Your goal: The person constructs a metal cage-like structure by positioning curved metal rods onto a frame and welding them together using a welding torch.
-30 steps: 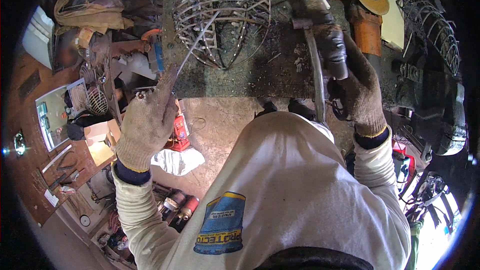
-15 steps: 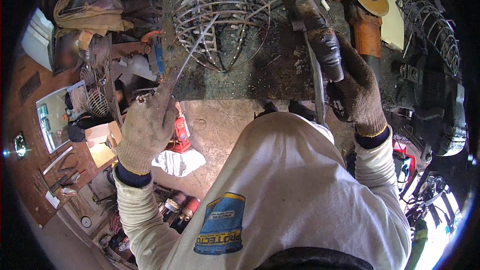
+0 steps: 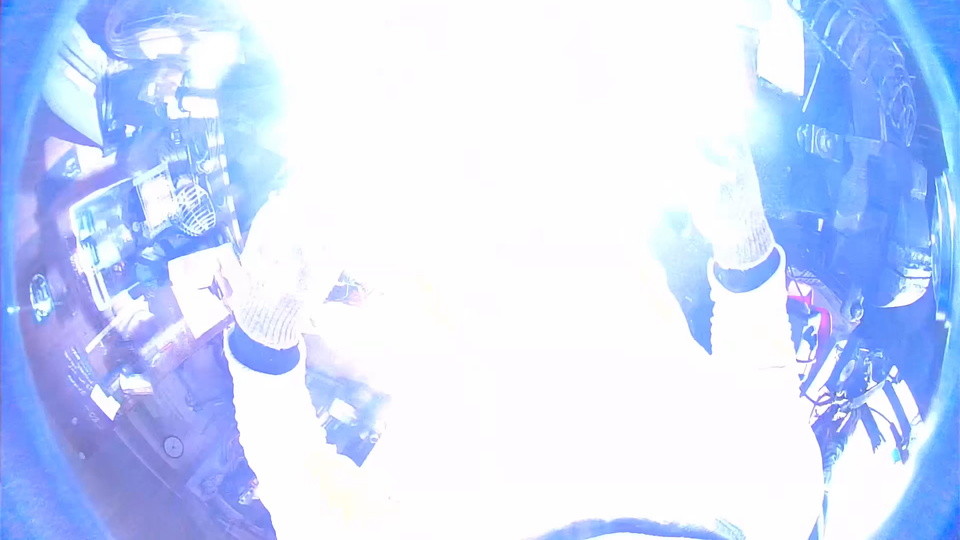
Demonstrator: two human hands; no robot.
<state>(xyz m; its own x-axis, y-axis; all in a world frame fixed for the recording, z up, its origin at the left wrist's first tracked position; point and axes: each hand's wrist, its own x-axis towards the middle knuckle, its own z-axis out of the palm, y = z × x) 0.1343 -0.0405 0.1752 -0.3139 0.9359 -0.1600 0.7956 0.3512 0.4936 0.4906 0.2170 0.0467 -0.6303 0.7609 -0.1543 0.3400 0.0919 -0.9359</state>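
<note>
Glare (image 3: 490, 140) swamps left grip (image 3: 278, 252) and right grip (image 3: 730, 185) — knitted glove cuffs (image 3: 268, 318) showing.

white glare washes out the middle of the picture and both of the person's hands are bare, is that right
Not quite: the hands aren't bare. The head view shows ribbed, knitted gloves on both the left hand and the right hand. The white glare does wash out the middle of the picture.
</note>
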